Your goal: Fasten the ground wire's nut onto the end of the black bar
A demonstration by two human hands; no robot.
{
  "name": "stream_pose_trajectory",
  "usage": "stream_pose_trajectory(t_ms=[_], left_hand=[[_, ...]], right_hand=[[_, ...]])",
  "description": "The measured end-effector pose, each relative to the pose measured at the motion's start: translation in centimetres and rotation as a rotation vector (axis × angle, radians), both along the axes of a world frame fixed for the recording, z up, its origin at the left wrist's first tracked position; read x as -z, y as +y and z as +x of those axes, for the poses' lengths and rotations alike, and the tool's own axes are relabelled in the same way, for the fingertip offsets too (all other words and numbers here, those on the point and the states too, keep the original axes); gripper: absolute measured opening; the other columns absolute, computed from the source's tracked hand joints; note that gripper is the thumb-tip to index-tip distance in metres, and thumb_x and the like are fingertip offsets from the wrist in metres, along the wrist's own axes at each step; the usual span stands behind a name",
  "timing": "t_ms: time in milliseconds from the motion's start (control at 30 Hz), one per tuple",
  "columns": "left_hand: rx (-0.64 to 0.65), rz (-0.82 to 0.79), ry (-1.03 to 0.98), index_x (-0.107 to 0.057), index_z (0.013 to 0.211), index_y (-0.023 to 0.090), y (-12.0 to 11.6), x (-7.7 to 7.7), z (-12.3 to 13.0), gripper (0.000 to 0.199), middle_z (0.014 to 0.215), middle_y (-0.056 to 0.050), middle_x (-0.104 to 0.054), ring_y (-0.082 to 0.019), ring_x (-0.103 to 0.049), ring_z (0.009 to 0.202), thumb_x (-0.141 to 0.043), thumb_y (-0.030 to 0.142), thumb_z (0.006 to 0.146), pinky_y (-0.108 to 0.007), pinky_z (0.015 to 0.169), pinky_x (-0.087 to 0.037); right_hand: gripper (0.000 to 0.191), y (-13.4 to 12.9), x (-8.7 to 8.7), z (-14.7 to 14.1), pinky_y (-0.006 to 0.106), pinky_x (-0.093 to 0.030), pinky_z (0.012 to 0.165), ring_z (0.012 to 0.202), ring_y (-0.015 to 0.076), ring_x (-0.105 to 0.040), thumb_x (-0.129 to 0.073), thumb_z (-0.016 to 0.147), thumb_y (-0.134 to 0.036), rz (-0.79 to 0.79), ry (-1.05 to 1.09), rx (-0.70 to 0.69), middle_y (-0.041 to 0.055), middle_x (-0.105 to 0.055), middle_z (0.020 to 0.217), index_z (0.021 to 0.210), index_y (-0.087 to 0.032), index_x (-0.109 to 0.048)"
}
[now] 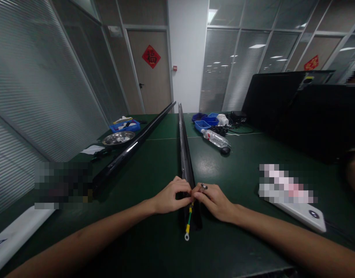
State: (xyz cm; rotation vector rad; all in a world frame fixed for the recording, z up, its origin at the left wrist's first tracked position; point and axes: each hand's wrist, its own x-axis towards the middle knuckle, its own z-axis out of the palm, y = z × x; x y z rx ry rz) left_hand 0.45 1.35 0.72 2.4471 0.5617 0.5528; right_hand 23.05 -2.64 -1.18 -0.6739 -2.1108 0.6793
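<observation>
A long dark metal strip (186, 154) runs away from me down the middle of the green table. At its near end my left hand (175, 196) and my right hand (213, 200) meet, fingers pinched together. What lies between the fingertips is too small and hidden to name. Just below them hangs a short green and yellow wire (189, 220) with a ring terminal at its lower end. A ring shows on a finger of my right hand.
A second dark strip (128, 148) lies to the left, near a metal dish (119, 138) and a blue tray (125, 126). Right of centre are blue bins (202, 125), a plastic bottle (215, 138) and a white phone-like object (305, 214). Dark panels (281, 96) stand at the right.
</observation>
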Motion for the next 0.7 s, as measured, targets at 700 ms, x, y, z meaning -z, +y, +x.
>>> stream_pose_trajectory(t_ms=[700], left_hand=[[0.020,-0.014,0.024,-0.066,0.089,0.018,-0.12,-0.20,-0.07,0.024,0.086,-0.002,-0.065,-0.018,-0.058,0.086,-0.057,0.037,0.101,-0.034,0.091,-0.035]], right_hand=[[0.032,0.09,0.27,0.08,0.028,-0.053,0.075,0.075,0.0158,-0.065,-0.045,0.111,-0.032,0.014,-0.005,-0.003,0.0041,-0.068,0.086,0.096,-0.016,-0.069]])
